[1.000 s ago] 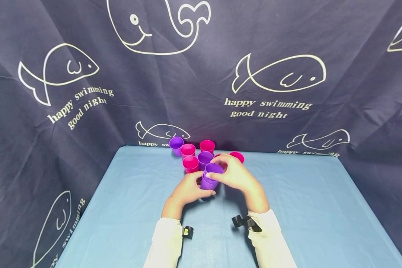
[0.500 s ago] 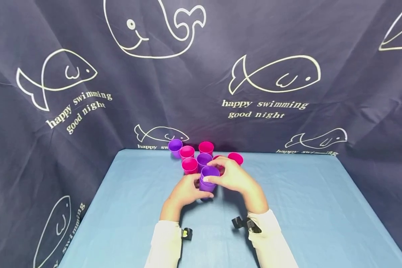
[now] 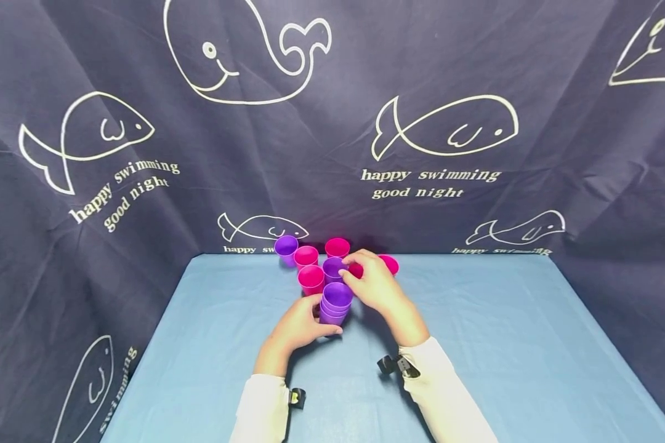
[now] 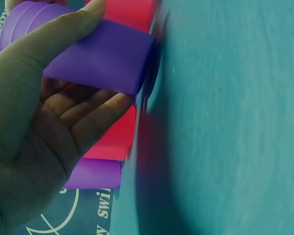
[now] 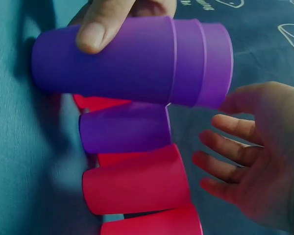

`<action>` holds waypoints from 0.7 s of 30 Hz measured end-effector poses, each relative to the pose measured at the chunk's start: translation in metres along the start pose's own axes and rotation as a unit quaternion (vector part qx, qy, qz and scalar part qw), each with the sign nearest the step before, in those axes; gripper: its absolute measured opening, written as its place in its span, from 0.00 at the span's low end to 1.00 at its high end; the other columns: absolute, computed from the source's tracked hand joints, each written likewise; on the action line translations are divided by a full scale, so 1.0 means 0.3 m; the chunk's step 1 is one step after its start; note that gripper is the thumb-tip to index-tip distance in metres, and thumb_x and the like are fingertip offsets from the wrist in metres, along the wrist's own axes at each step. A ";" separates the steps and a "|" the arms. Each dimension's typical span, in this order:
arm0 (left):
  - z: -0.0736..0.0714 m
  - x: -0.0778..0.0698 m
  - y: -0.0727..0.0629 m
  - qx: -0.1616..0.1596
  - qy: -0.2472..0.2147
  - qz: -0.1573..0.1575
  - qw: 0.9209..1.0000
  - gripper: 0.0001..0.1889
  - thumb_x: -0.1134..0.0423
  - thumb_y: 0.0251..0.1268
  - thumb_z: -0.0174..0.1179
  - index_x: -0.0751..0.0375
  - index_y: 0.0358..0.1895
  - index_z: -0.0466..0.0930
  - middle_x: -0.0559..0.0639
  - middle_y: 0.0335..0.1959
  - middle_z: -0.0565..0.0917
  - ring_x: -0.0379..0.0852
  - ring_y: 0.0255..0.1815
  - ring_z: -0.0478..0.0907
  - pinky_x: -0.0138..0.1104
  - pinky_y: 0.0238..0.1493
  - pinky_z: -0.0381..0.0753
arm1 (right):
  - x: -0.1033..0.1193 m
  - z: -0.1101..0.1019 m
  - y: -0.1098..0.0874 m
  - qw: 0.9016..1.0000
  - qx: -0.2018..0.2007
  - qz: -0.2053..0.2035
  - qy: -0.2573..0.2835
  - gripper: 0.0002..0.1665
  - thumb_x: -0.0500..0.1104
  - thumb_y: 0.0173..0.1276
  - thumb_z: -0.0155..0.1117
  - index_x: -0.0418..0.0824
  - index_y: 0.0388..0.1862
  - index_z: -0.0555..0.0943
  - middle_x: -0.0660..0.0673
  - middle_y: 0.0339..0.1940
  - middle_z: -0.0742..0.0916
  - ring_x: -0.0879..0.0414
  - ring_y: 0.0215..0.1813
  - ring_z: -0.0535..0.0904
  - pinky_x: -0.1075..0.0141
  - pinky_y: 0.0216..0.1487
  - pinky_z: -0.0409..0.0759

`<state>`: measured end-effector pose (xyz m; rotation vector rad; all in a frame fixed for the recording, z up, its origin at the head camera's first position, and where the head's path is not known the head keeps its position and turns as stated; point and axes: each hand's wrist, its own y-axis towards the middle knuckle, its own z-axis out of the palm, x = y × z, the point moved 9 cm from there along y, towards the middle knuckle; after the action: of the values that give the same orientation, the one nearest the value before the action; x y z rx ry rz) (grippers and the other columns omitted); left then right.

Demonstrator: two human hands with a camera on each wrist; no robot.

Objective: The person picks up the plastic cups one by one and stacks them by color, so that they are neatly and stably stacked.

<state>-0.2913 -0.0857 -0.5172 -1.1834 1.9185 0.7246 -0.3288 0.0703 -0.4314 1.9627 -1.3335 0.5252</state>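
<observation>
My left hand [image 3: 299, 326] grips a stack of nested purple cups [image 3: 335, 304], its thumb on the near side and its fingers behind. Three rims show on the stack [image 5: 108, 63] in the right wrist view, and its base is close to the tabletop. Just beyond it stands a single purple cup [image 3: 334, 271]. My right hand [image 3: 374, 283] hovers at that cup's right side with fingers spread. In the right wrist view, the right hand [image 5: 255, 147] holds nothing, and its thumb is near the stack's top rim; whether they touch I cannot tell.
Pink cups [image 3: 311, 280] stand upright behind and left of the stack, with another pink cup [image 3: 338, 247] at the back. One pink cup [image 3: 389, 264] is partly behind the right hand. A purple cup [image 3: 286, 249] stands far left by the dark curtain [image 3: 332, 154].
My right hand has let go of the stack's top and moved back toward the purple cup behind it. The top cup has settled into the stack, which my left hand still holds.
</observation>
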 end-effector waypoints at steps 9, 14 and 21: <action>-0.012 -0.003 0.001 0.012 0.046 0.024 0.999 0.28 0.57 0.50 0.84 0.52 0.57 0.85 0.43 0.42 0.90 0.37 0.38 0.83 0.36 0.50 0.86 | -0.033 0.048 0.056 0.995 0.025 0.000 -0.101 0.38 0.52 0.59 0.81 0.34 0.64 0.83 0.36 0.62 0.86 0.39 0.70 0.77 0.36 0.83 0.60; -0.015 0.003 0.023 0.034 0.043 0.028 0.998 0.25 0.59 0.50 0.83 0.51 0.53 0.85 0.42 0.38 0.89 0.36 0.32 0.83 0.33 0.46 0.85 | -0.047 0.067 0.077 0.992 0.032 0.002 -0.118 0.36 0.53 0.56 0.84 0.38 0.60 0.87 0.38 0.60 0.88 0.41 0.68 0.79 0.31 0.80 0.57; -0.014 0.037 0.015 0.050 0.006 0.003 0.999 0.23 0.61 0.51 0.82 0.50 0.51 0.85 0.42 0.35 0.89 0.38 0.25 0.83 0.35 0.37 0.86 | -0.058 0.116 0.081 0.990 0.060 0.023 -0.126 0.17 0.49 0.59 0.82 0.45 0.46 0.93 0.42 0.57 0.88 0.39 0.64 0.80 0.25 0.75 0.53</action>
<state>-0.3000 -0.0925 -0.5237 -1.1237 1.9443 0.6190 -0.3597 0.0504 -0.4587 2.1579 -1.5376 0.3967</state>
